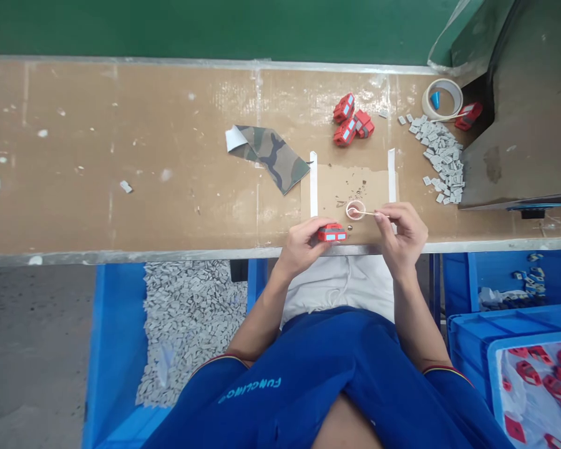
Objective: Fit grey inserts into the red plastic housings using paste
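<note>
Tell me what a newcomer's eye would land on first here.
Probably the bright red piece in the left hand at the table's near edge, with the right hand holding a thin stick at a small cup. Next, perhaps, the heap of grey tiles at the table's right and the camouflage sheet farther left.

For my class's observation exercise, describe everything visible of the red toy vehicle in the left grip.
The red toy vehicle looks like plastic, with grey trim and two pale-blue, window-like panels facing the near edge of the table. The left grip holds its left end, left of the small cup. Whether it rests on the table is unclear.
</note>
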